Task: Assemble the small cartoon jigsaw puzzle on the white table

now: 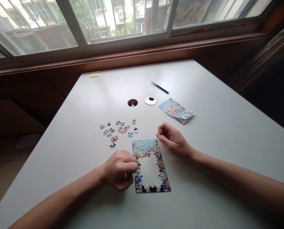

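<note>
Nearest on the white bench [204, 197], the left hand [119, 170] pinches at the left edge of the half-built puzzle [151, 165], fingertips curled on something too small to tell; the right hand [172, 140] rests loosely curled by its top right corner. The thin, light pieces likely shift easily and are best taken by their edges. Beyond lie loose pieces [117, 132], a printed bag [176, 110] and a pen [159, 87]; the puzzle's title is too blurred to read.

Multicoloured cartoon-print puzzle [151, 165] with pale-blue top band, on a plain white table [215, 133].

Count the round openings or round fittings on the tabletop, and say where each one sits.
2. An open cable hole lies beyond the loose puzzle pieces; a silver ring cover sits just right of it, near the pen. None seems hidden.
</note>
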`<move>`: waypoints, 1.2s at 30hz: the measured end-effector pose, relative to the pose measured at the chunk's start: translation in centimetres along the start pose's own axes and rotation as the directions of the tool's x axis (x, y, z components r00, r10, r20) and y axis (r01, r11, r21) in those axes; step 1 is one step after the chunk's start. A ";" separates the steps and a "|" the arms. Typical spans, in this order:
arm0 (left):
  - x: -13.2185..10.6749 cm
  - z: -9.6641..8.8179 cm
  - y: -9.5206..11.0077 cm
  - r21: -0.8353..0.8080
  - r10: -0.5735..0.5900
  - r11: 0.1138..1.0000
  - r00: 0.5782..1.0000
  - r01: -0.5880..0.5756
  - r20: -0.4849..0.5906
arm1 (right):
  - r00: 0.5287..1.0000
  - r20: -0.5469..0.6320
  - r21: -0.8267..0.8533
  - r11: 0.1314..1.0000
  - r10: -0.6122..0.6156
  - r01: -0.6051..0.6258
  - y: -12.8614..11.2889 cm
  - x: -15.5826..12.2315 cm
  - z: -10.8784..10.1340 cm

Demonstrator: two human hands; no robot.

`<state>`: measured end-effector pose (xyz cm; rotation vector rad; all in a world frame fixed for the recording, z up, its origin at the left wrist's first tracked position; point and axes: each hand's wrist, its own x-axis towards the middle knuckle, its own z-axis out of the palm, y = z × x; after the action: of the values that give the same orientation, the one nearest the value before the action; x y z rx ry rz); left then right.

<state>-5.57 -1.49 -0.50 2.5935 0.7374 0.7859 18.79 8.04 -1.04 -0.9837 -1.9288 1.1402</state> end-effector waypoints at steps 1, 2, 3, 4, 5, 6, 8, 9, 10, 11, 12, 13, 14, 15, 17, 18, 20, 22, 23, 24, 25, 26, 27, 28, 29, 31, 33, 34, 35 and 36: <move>0.0 0.0 0.0 -0.002 -0.001 1.000 1.000 0.001 0.001 | 1.000 0.000 0.000 1.000 0.000 0.000 0.0 0.0 0.0; 0.0 0.0 0.0 -0.002 -0.004 1.000 1.000 0.004 0.004 | 1.000 0.000 -0.001 1.000 0.000 0.000 0.0 0.0 0.0; 0.0 0.0 0.0 -0.002 -0.009 1.000 1.000 0.009 0.008 | 1.000 -0.001 -0.002 1.000 0.000 0.000 0.0 0.0 0.0; 0.0 0.0 0.0 -0.005 -0.014 1.000 1.000 0.014 0.013 | 1.000 -0.001 -0.004 1.000 0.000 0.000 0.0 0.0 0.0; -0.1 0.0 0.0 -0.012 -0.018 1.000 1.000 0.018 0.015 | 1.000 -0.001 -0.007 1.000 0.001 -0.001 0.0 0.0 0.0; -0.1 0.0 0.0 -0.021 -0.020 1.000 1.000 0.021 0.015 | 1.000 0.000 -0.009 1.000 0.002 -0.002 0.0 0.0 0.0; 0.0 -0.1 0.0 -0.038 -0.018 0.999 1.000 0.018 0.019 | 1.000 0.000 -0.014 1.000 0.003 -0.003 0.0 0.0 0.0; 0.0 -0.1 0.0 -0.042 -0.014 0.999 1.000 0.015 0.022 | 1.000 0.002 -0.014 1.000 0.004 -0.004 0.0 0.0 0.0; 0.0 -0.1 0.0 -0.045 -0.009 0.999 1.000 0.010 0.026 | 1.000 0.003 -0.013 1.000 0.005 -0.005 -0.1 0.0 -0.1; 0.0 -0.1 0.0 -0.049 -0.004 0.999 1.000 0.006 0.029 | 1.000 0.003 -0.011 1.000 0.004 -0.004 -0.1 0.0 -0.1; 0.0 -0.2 0.0 -0.053 -0.001 0.999 1.000 0.002 0.031 | 1.000 0.003 -0.010 1.000 0.004 -0.004 -0.1 0.0 -0.1; 0.1 -0.2 0.0 -0.055 0.003 0.998 0.999 -0.001 0.032 | 1.000 0.002 -0.009 1.000 0.004 -0.004 -0.1 0.0 -0.1; 0.0 -0.2 -0.1 -0.054 0.005 0.999 0.999 -0.003 0.035 | 1.000 0.002 -0.010 1.000 0.003 -0.003 -0.1 0.0 -0.1; 0.0 -0.2 -0.1 -0.049 0.006 0.999 0.999 -0.004 0.043 | 1.000 0.001 -0.011 1.000 0.002 -0.002 -0.1 0.0 -0.1; -0.1 -0.1 -0.1 -0.031 0.007 0.999 0.998 -0.005 0.063 | 1.000 0.000 -0.011 1.000 0.000 0.000 -0.1 0.0 0.0; -0.1 -0.1 -0.2 -0.025 0.008 1.000 0.997 -0.006 0.072 | 1.000 0.000 -0.008 1.000 0.000 0.000 -0.1 0.0 0.0; -0.2 0.0 -0.2 -0.028 0.008 1.000 0.997 -0.006 0.076 | 1.000 0.000 -0.004 1.000 -0.001 0.001 0.0 0.0 0.0; -0.2 0.0 -0.2 -0.047 0.006 0.999 0.998 -0.003 0.070 | 1.000 0.002 -0.003 1.000 -0.002 0.002 0.0 0.0 0.0; -0.2 0.0 -0.2 -0.057 0.005 0.998 0.998 -0.002 0.067 | 1.000 0.003 -0.003 1.000 -0.001 0.001 0.0 0.0 0.0; -0.1 -0.1 -0.2 -0.066 0.004 0.998 0.998 0.000 0.067 | 1.000 0.004 -0.003 1.000 0.000 0.000 0.0 0.0 0.0; -0.1 -0.1 -0.2 -0.073 0.003 0.997 0.998 0.001 0.066 | 1.000 0.005 -0.002 1.000 0.001 -0.001 0.0 0.0 0.0; -0.1 -0.2 -0.2 -0.080 0.003 0.997 0.998 0.002 0.067 | 1.000 0.007 -0.002 1.000 0.003 -0.003 0.0 0.0 0.0; 0.0 -0.2 -0.2 -0.089 0.003 0.996 0.998 0.002 0.065 | 1.000 0.008 -0.003 1.000 0.004 -0.004 0.0 0.0 -0.1; 0.0 -0.3 -0.2 -0.100 0.003 0.995 0.998 0.003 0.063 | 1.000 0.010 -0.005 1.000 0.005 -0.005 0.0 0.0 -0.1; 0.0 -0.3 -0.1 -0.111 0.003 0.994 0.998 0.003 0.060 | 1.000 0.011 -0.007 1.000 0.006 -0.006 0.0 0.0 -0.1; 0.1 -0.4 -0.1 -0.131 0.002 0.991 0.998 0.005 0.055 | 1.000 0.014 -0.010 1.000 0.008 -0.008 0.0 0.0 -0.1; 0.1 -0.4 -0.1 -0.143 0.001 0.990 0.998 0.007 0.055 | 1.000 0.015 -0.009 1.000 0.008 -0.008 0.0 0.0 -0.1; 0.1 -0.4 -0.1 -0.146 0.001 0.989 0.998 0.007 0.056 | 1.000 0.016 -0.009 1.000 0.007 -0.007 0.0 0.0 -0.1; 0.2 -0.4 -0.1 -0.147 0.000 0.989 0.998 0.008 0.055 | 1.000 0.017 -0.009 1.000 0.007 -0.006 0.0 0.0 -0.1; 0.2 -0.4 -0.1 -0.147 -0.001 0.989 0.998 0.009 0.056 | 1.000 0.018 -0.008 1.000 0.006 -0.006 0.0 0.0 -0.1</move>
<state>-5.73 -1.23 -0.13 2.4706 0.6440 0.7345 18.85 8.03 -0.99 -0.9878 -1.9468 1.1492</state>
